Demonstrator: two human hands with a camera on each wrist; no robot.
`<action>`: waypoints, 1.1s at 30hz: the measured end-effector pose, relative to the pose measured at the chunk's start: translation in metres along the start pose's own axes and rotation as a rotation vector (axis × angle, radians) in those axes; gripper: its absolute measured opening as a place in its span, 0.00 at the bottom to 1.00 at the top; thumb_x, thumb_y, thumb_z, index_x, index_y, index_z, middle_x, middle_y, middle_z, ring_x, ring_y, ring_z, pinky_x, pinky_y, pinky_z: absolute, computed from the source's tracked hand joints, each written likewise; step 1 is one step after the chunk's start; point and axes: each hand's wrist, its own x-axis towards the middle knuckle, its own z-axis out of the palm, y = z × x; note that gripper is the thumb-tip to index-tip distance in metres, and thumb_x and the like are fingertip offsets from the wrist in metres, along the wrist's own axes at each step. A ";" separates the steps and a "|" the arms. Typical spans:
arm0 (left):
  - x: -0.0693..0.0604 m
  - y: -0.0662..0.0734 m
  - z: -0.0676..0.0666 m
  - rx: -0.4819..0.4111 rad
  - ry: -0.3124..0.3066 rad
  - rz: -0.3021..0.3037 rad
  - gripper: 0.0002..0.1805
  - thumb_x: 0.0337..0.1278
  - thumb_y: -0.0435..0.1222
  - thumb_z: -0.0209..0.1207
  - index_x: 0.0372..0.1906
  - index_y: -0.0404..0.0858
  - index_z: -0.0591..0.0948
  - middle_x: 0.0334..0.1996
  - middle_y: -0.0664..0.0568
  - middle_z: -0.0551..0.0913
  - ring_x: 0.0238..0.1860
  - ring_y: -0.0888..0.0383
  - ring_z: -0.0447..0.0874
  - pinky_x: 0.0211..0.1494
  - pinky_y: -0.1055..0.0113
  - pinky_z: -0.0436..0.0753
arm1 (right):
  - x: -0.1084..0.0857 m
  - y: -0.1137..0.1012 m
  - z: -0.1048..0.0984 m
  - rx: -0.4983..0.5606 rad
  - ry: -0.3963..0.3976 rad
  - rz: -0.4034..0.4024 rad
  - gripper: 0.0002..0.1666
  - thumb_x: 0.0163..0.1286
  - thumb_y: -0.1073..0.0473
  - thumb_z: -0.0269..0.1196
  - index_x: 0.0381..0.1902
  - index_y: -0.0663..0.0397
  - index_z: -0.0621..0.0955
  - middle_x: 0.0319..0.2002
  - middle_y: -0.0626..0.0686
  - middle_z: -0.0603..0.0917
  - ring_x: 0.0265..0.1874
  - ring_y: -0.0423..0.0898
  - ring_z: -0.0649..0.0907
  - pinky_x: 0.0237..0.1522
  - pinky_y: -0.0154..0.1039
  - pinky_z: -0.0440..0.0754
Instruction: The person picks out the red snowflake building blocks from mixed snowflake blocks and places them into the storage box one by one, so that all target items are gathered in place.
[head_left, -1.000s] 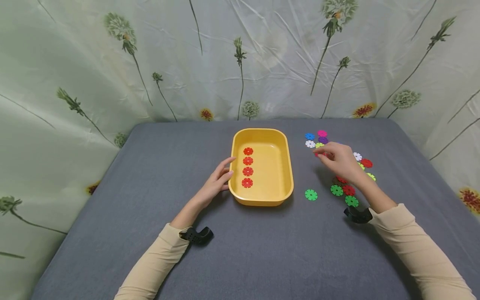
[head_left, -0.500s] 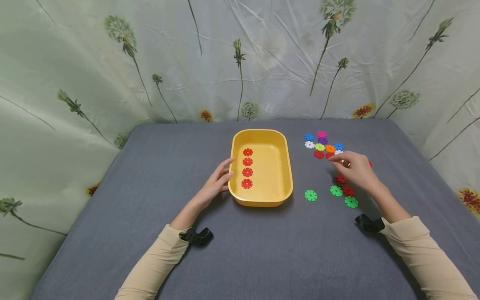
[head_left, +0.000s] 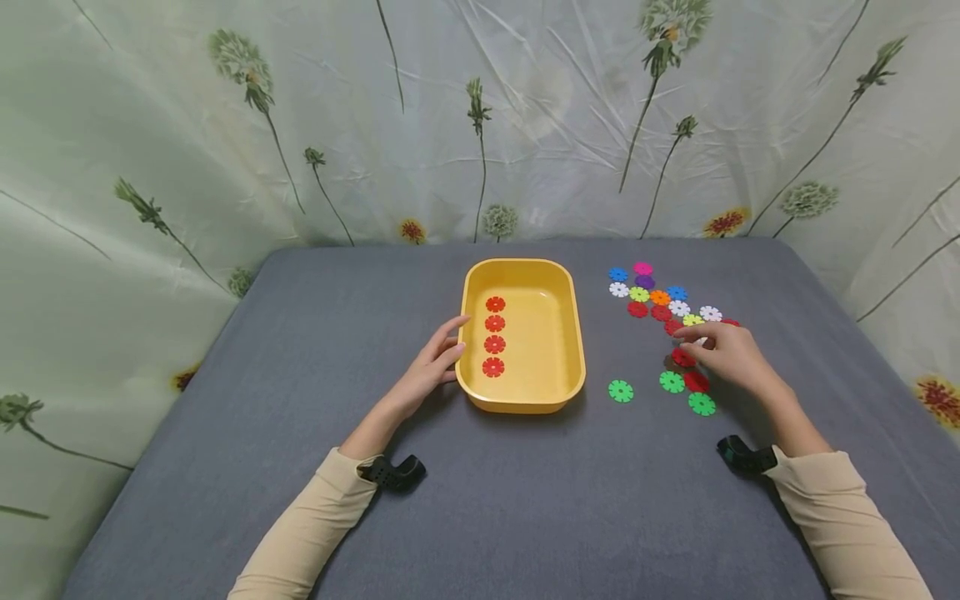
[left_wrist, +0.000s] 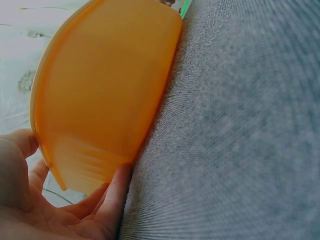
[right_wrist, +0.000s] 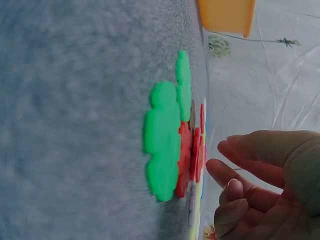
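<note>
Red discs [head_left: 696, 382] now lie within reach of the right hand [head_left: 726, 357], which has drawn back slightly, grip spread; the left hand [head_left: 425, 371], fingers parted, touches the yellow tray [head_left: 542, 342].

The tray [head_left: 543, 350] seems to be of hard plastic, smooth everywhere, with a small bright reflection inside at the far end. In the left wrist view its wall has a soft, satin shine. The discs [head_left: 620, 391] look also like plastic, and their faces are rather matt; the nearest green one in the right wrist view appears smooth, though it is blurred. The tabletop is covered with cloth [head_left: 375, 317], matt and a little rough, with a fine woven grain. The curtain [head_left: 555, 167] is a thin, creased sheet with a silky gloss. The sleeves [head_left: 307, 525] are of matt, soft fabric.
</note>
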 end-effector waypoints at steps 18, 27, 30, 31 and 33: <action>-0.001 0.002 0.000 0.009 0.004 -0.012 0.28 0.69 0.48 0.45 0.70 0.61 0.54 0.66 0.41 0.62 0.63 0.44 0.69 0.60 0.53 0.78 | -0.003 0.007 0.000 -0.018 -0.126 0.057 0.24 0.56 0.56 0.68 0.48 0.65 0.81 0.35 0.60 0.83 0.23 0.39 0.72 0.23 0.32 0.69; 0.000 0.000 0.000 0.008 0.011 -0.017 0.27 0.70 0.46 0.44 0.70 0.60 0.54 0.65 0.40 0.63 0.63 0.44 0.70 0.59 0.54 0.78 | -0.004 0.011 0.005 -0.008 -0.136 0.085 0.22 0.57 0.56 0.68 0.45 0.65 0.80 0.37 0.61 0.82 0.26 0.40 0.72 0.23 0.32 0.70; 0.001 0.000 0.000 0.011 0.015 -0.024 0.27 0.70 0.45 0.44 0.70 0.61 0.54 0.65 0.41 0.63 0.63 0.44 0.70 0.59 0.54 0.78 | -0.003 0.011 0.005 -0.004 -0.129 0.088 0.21 0.57 0.55 0.68 0.44 0.65 0.79 0.38 0.62 0.81 0.27 0.41 0.72 0.23 0.32 0.70; 0.001 0.000 0.001 0.011 0.016 -0.026 0.27 0.70 0.45 0.44 0.70 0.61 0.54 0.65 0.41 0.63 0.63 0.44 0.70 0.59 0.54 0.78 | -0.003 0.011 0.005 -0.001 -0.128 0.086 0.21 0.57 0.55 0.68 0.43 0.65 0.79 0.38 0.62 0.81 0.27 0.41 0.72 0.23 0.32 0.70; 0.001 0.000 0.001 0.011 0.018 -0.029 0.27 0.70 0.45 0.44 0.70 0.61 0.54 0.65 0.41 0.62 0.63 0.44 0.69 0.60 0.53 0.78 | -0.003 0.010 0.005 -0.001 -0.125 0.091 0.21 0.57 0.55 0.68 0.43 0.64 0.78 0.37 0.62 0.81 0.28 0.41 0.73 0.24 0.32 0.71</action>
